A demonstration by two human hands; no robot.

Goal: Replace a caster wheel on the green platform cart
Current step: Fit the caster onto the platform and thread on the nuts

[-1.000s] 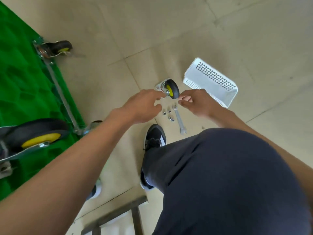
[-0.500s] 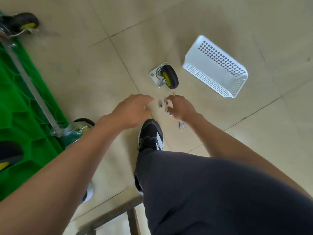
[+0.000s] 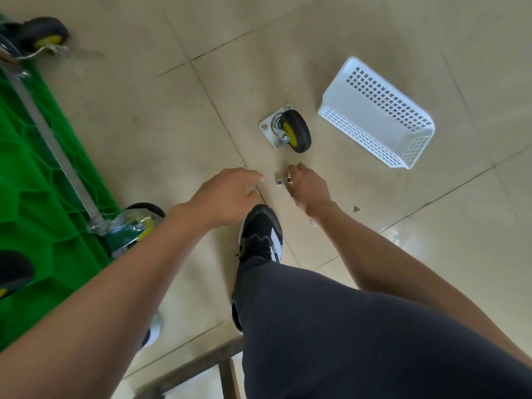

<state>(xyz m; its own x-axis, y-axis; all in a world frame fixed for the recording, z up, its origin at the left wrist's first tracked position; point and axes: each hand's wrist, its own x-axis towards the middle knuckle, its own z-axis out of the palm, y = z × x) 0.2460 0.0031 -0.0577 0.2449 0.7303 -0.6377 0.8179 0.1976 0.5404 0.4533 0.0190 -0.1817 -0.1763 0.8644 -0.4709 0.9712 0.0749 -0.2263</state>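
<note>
A loose caster wheel (image 3: 288, 131), black tyre with a yellow hub on a steel plate, lies on the floor tiles. Just below it lie two small nuts (image 3: 278, 182). My right hand (image 3: 309, 188) reaches down over them, fingers curled, fingertips pinching the right-hand nut (image 3: 288, 179). My left hand (image 3: 227, 194) hovers beside them with relaxed fingers and holds nothing. The green platform cart (image 3: 34, 197) lies upturned at the left, with mounted casters at its far corner (image 3: 46, 33) and near corner (image 3: 141, 223). My right wrist hides most of the wrench.
A white perforated basket (image 3: 374, 113) lies on the floor right of the loose caster. My black shoe (image 3: 260, 231) stands just below the hands, and my dark trouser leg fills the lower right. A wooden frame (image 3: 201, 367) shows at the bottom edge.
Both hands have come away from the loose caster and dropped toward the nuts. My right hand now covers the wrench and one of the three nuts seen before.
</note>
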